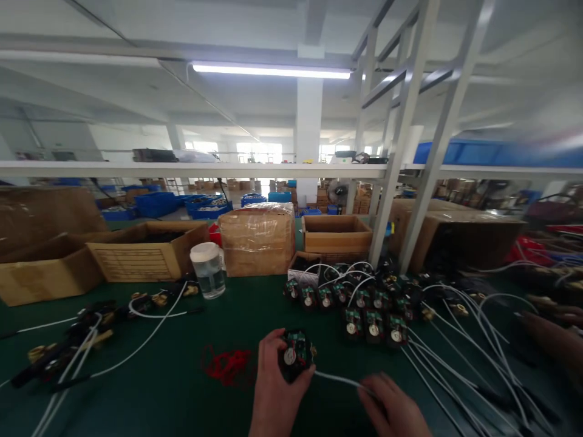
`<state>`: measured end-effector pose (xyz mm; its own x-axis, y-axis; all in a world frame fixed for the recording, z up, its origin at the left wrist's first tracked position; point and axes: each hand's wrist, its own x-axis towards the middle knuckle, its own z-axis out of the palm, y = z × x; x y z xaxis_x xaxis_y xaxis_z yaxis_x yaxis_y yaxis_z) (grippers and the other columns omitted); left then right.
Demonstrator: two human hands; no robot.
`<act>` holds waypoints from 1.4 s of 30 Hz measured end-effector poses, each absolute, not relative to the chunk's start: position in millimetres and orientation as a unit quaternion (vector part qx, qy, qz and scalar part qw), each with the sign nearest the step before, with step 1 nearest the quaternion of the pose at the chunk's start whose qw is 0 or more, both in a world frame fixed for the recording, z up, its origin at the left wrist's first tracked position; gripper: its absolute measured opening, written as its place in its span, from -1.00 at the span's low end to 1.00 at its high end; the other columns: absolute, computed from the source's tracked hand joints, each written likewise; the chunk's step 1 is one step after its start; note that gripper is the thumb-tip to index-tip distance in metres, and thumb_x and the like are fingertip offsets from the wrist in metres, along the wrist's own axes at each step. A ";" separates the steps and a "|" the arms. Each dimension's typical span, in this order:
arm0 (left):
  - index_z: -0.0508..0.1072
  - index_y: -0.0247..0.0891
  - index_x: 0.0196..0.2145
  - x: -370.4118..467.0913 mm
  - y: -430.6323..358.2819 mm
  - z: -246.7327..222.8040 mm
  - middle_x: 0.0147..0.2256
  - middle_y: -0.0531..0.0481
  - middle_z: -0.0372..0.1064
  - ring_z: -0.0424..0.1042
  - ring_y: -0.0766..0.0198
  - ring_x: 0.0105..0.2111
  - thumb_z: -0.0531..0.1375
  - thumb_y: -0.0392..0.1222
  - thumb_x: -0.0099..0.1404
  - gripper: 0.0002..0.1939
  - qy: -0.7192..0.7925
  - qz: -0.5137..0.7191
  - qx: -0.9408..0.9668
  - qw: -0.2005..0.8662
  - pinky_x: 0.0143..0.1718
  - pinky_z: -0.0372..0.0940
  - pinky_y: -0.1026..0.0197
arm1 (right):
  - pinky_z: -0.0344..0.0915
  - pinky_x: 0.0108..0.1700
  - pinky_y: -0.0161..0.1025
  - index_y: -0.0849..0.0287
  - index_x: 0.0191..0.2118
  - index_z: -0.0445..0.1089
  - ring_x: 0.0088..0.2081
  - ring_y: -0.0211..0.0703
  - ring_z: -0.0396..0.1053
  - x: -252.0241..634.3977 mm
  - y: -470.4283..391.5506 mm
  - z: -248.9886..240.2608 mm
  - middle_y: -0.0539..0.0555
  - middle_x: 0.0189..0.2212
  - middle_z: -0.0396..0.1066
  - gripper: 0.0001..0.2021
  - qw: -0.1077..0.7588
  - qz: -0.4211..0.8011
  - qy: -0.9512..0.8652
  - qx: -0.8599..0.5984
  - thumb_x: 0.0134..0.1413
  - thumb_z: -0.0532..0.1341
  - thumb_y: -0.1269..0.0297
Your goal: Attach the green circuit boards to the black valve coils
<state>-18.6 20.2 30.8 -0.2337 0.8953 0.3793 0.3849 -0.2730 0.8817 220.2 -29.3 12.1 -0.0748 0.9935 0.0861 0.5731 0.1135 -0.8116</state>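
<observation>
Between the thumb and fingers of my left hand [277, 382] is a small black housing with a green circuit board [297, 347] and a round silver disc inside. A white cable [339, 379] runs from its right side to my right hand [392, 403], whose fingers are closed around it. Just left of my left hand lies a loose heap of red wires [228, 366]. Several similar open housings with circuit boards [374, 328] stand in rows beyond my right hand, some with white cables attached.
A clear jar with a white lid [207, 271] stands before the cardboard boxes [257, 239] at the back. Black and brass parts with cables [77, 334] lie at left. A metal shelf post [410, 133] rises behind. Another person's hand [553, 337] is at far right.
</observation>
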 end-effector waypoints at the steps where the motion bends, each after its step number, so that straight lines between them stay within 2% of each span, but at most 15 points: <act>1: 0.36 -0.18 -0.10 -13.1 25.6 23.3 0.06 -0.18 0.30 0.44 -0.15 0.05 0.35 -0.17 0.01 -0.53 0.558 0.540 0.588 0.225 0.00 0.46 -0.23 | 0.34 -0.22 -0.25 0.08 -0.25 0.48 -0.29 -0.13 0.44 223.4 -21.6 11.5 0.05 -0.30 0.42 -0.78 0.329 0.235 -0.679 -0.613 0.32 0.13 0.14; 3: 0.29 -0.13 0.13 -3.0 33.7 8.9 0.08 -0.14 0.26 0.44 -0.10 0.07 0.31 -0.27 0.03 -0.32 0.563 0.513 0.613 0.210 0.06 0.44 -0.21 | 0.32 -0.24 -0.24 0.07 -0.24 0.46 -0.29 -0.11 0.45 221.6 -8.8 11.8 0.08 -0.28 0.41 -0.79 0.288 0.108 -0.701 -0.643 0.34 0.08 0.23; 5: 0.21 -0.05 0.24 3.6 37.9 -3.4 0.09 -0.09 0.21 0.43 -0.05 0.09 0.28 -0.34 0.03 -0.19 0.565 0.484 0.641 0.186 0.12 0.41 -0.19 | 0.32 -0.25 -0.24 0.08 -0.27 0.43 -0.29 -0.09 0.44 214.4 1.3 11.9 0.09 -0.28 0.40 -0.79 0.241 0.049 -0.713 -0.656 0.34 0.07 0.34; 10: 0.28 -0.04 0.20 -2.9 34.3 -17.0 0.13 -0.10 0.16 0.41 -0.08 0.13 0.31 -0.38 0.02 -0.22 0.567 0.419 0.694 0.148 0.19 0.36 -0.21 | 0.31 -0.15 -0.18 0.15 -0.25 0.43 -0.24 -0.07 0.40 205.5 20.5 2.1 0.13 -0.27 0.39 -0.77 0.192 -0.012 -0.727 -0.659 0.32 0.05 0.50; 14: 0.21 -0.01 0.26 -17.8 29.1 -11.5 0.25 -0.09 0.20 0.33 -0.05 0.24 0.29 -0.41 0.06 -0.17 0.543 0.349 0.752 0.132 0.25 0.30 -0.16 | 0.27 -0.10 -0.12 0.16 -0.24 0.45 -0.20 -0.03 0.34 205.5 26.9 -6.0 0.15 -0.23 0.37 -0.78 0.177 -0.032 -0.736 -0.653 0.34 0.06 0.48; 16: 0.21 -0.01 0.28 -22.7 28.8 -8.0 0.24 -0.08 0.28 0.37 -0.02 0.22 0.30 -0.40 0.09 -0.17 0.536 0.313 0.776 0.115 0.23 0.33 -0.11 | 0.25 -0.08 -0.07 0.15 -0.23 0.46 -0.16 0.01 0.31 202.2 26.6 -6.1 0.16 -0.21 0.37 -0.78 0.174 -0.036 -0.739 -0.650 0.32 0.08 0.48; 21: 0.30 -0.08 0.24 -24.2 29.2 -3.5 0.20 -0.13 0.39 0.52 0.00 0.07 0.36 -0.28 0.15 -0.28 0.529 0.271 0.803 0.048 0.05 0.49 0.04 | 0.20 -0.03 -0.03 0.11 -0.11 0.47 -0.08 0.05 0.26 187.8 23.8 -1.6 0.14 -0.15 0.39 -0.76 0.197 0.001 -0.757 -0.623 0.27 0.11 0.52; 24: 0.33 -0.09 0.22 -20.2 26.4 -2.7 0.17 -0.14 0.42 0.52 -0.01 0.08 0.35 -0.23 0.17 -0.33 0.529 0.285 0.799 0.016 0.05 0.48 0.04 | 0.20 -0.02 -0.03 0.10 -0.07 0.46 -0.07 0.06 0.26 183.4 25.6 -2.3 0.13 -0.14 0.38 -0.72 0.202 0.020 -0.762 -0.615 0.26 0.10 0.54; 29: 0.29 -0.11 0.25 -14.9 21.0 -6.5 0.17 -0.15 0.43 0.50 0.00 0.10 0.43 -0.20 0.11 -0.23 0.531 0.293 0.795 -0.002 0.07 0.48 0.03 | 0.23 -0.02 -0.05 0.12 -0.08 0.46 -0.08 0.05 0.29 190.9 34.3 -9.9 0.14 -0.14 0.38 -0.69 0.207 0.044 -0.778 -0.591 0.21 0.08 0.58; 33: 0.28 -0.16 0.25 -12.2 20.2 -11.9 0.16 -0.19 0.44 0.52 -0.02 0.08 0.45 -0.02 0.10 -0.19 0.521 0.308 0.796 -0.026 0.04 0.50 0.05 | 0.27 -0.01 -0.03 0.11 -0.08 0.48 -0.08 0.04 0.33 196.2 41.6 -13.8 0.14 -0.14 0.41 -0.68 0.223 0.067 -0.798 -0.555 0.21 0.07 0.56; 35: 0.30 -0.21 0.23 -9.7 20.2 -13.7 0.13 -0.23 0.47 0.54 -0.02 0.04 0.43 0.11 0.10 -0.18 0.518 0.314 0.794 -0.048 0.00 0.52 0.07 | 0.30 0.01 -0.02 0.10 -0.02 0.47 -0.08 0.04 0.35 194.5 42.2 -15.3 0.15 -0.13 0.43 -0.66 0.240 0.085 -0.799 -0.544 0.23 0.06 0.53; 38: 0.36 -0.30 0.17 -4.9 19.8 -14.9 0.06 -0.27 0.52 0.60 -0.02 -0.06 0.36 0.25 0.11 -0.18 0.510 0.324 0.791 -0.099 -0.09 0.56 0.11 | 0.31 0.08 0.02 0.10 0.18 0.36 -0.03 0.04 0.37 188.2 39.2 -19.1 0.17 -0.04 0.44 -0.57 0.261 0.114 -0.796 -0.535 0.27 0.03 0.48; 42: 0.39 -0.37 0.14 0.3 19.5 -14.8 0.00 -0.31 0.55 0.63 0.00 -0.15 0.25 0.32 0.19 -0.22 0.504 0.330 0.787 -0.136 -0.18 0.58 0.12 | 0.32 0.14 0.02 0.09 0.32 0.22 0.05 0.03 0.39 182.2 35.7 -26.2 0.19 0.06 0.43 -0.46 0.266 0.150 -0.796 -0.522 0.26 -0.04 0.49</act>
<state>0.3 19.5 -14.8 0.2740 0.7035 0.6558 0.8826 -0.4548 0.1191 182.2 35.7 -26.2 -0.3136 0.9112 0.2673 0.7514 0.4102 -0.5168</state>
